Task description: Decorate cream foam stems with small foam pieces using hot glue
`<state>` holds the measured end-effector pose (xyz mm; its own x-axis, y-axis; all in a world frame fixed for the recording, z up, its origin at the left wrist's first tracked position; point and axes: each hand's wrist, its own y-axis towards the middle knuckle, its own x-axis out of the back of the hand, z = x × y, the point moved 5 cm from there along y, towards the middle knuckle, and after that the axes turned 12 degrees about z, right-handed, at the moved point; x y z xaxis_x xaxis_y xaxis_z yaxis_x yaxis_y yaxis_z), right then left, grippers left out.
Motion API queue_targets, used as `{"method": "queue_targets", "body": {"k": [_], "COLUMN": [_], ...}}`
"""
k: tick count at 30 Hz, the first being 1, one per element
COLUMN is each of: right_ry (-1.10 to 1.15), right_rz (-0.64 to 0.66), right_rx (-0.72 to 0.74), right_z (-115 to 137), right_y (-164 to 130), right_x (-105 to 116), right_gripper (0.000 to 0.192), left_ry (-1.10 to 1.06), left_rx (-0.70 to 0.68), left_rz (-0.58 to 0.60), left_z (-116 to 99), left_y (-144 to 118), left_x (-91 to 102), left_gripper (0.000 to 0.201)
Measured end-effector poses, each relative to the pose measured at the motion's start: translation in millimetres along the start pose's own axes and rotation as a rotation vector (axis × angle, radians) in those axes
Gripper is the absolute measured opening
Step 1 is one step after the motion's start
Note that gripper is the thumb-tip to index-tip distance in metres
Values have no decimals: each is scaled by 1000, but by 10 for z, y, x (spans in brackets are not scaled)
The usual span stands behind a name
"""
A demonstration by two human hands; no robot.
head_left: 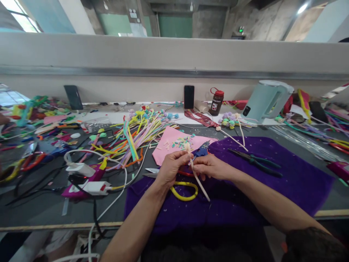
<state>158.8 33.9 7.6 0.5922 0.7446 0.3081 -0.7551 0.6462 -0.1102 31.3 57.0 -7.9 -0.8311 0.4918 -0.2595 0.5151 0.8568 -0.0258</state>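
Note:
Over a purple cloth [294, 182], my two hands meet on a cream fuzzy pipe cleaner [201, 185]. Its upper end forms a small puffy bloom [187, 146], and the stem hangs down to the right. My left hand [174, 163] pinches it just below the bloom. Close beside, my right hand [209, 166] has its fingers closed on the stem. Scissors with a yellow handle [185, 191] lie under my hands, their blades partly hidden. A blue tool with a pointed tip [201, 149] rests behind my right hand. Small cut bits [182, 141] are scattered on a pink sheet [160, 151].
Green-handled pliers [253, 162] lie on the right. Bundled coloured pipe cleaners [141, 140] are behind left. White chargers [95, 187] and cables occupy the left. A phone [189, 97], a brown bottle [217, 103] and a light-green kettle [265, 100] stand along the back.

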Motion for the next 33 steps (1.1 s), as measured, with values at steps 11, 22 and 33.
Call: {"method": "queue_targets", "body": {"k": [11,22,33], "right_ry": [-199,-380,-559], "right_rz": [-48,5,-264], "right_rx": [-56,-85,-55], "right_z": [231,1,104], "right_y": [-236,419,-106], "right_x": [367,420,561], "right_gripper": [27,18,21], "left_ry": [-163,-219,-106], "left_rx": [-100,-180,-164], "left_rz": [-167,-262,-242], "left_z": [-384,-479,-389], "left_y": [-184,-249,-194], "left_x": [392,601,560], "left_gripper": [17,17,22]}}
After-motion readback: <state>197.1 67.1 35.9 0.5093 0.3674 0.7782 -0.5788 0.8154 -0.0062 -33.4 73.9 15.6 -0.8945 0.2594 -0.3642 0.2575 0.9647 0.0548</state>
